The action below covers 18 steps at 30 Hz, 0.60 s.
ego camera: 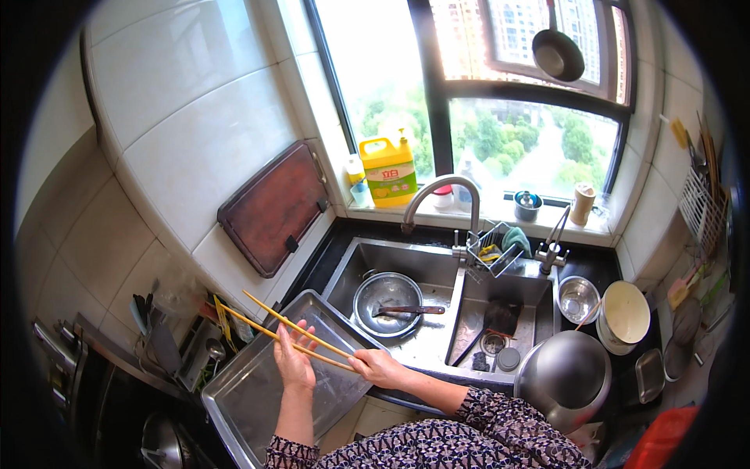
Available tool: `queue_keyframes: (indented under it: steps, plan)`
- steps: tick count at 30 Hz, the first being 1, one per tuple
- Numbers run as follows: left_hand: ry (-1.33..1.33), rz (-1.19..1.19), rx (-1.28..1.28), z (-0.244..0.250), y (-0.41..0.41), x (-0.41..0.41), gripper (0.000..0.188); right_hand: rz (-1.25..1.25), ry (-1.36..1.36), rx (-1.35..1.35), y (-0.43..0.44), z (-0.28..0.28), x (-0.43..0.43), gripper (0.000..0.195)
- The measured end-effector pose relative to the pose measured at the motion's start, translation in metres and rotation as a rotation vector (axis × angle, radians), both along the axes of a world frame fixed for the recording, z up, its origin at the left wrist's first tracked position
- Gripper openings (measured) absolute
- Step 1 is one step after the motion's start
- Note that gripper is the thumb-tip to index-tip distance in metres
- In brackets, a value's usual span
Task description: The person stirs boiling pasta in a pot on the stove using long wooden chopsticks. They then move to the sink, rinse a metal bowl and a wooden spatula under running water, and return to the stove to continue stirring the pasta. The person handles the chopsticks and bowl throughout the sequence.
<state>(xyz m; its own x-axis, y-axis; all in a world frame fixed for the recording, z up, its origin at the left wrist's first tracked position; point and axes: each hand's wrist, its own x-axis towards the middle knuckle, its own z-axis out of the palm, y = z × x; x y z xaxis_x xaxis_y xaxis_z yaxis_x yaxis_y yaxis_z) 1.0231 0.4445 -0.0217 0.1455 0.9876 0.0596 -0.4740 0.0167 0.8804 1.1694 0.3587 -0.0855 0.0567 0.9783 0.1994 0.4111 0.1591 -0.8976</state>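
A pair of long wooden chopsticks [328,349] slants across the middle of the view, over a large rectangular metal tray [258,381]. At their lower right ends, my right hand [378,368] grips both. My left hand [295,357] is loosely around them further along, with the sticks passing between thumb and fingers. Their far ends spread apart to the upper left. The tray lies at an angle beside the left sink basin [436,346]. In that basin sits a round metal bowl [366,293], with a dark-handled knife or similar utensil [413,309] across it.
A curved faucet [476,205] rises behind the sink. The right basin [469,305] holds a dark brush-like item. A large metal pot or bowl [562,381] and stacked pale bowls [626,313] stand on the right. A cutting board [275,208] leans at left; a yellow detergent jug [387,170] occupies the windowsill.
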Motion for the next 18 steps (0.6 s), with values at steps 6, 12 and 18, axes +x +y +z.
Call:
queue_keyframes:
  steps: [6, 12, 18]
  plan:
    - [0.123, -0.029, 0.013, -0.02, 0.015, -0.025, 0.027, -0.012, 0.066, -0.022, -0.001, -0.001, 0.004, 0.039]
    - [-0.027, -0.11, -0.023, 0.0, -0.003, -0.019, 0.031, 0.037, 0.209, -0.077, -0.004, -0.002, 0.003, 0.038]
    - [-0.119, -0.22, -0.024, 0.013, -0.009, -0.022, 0.03, 0.123, 0.167, -0.054, -0.008, -0.008, 0.003, 0.039]
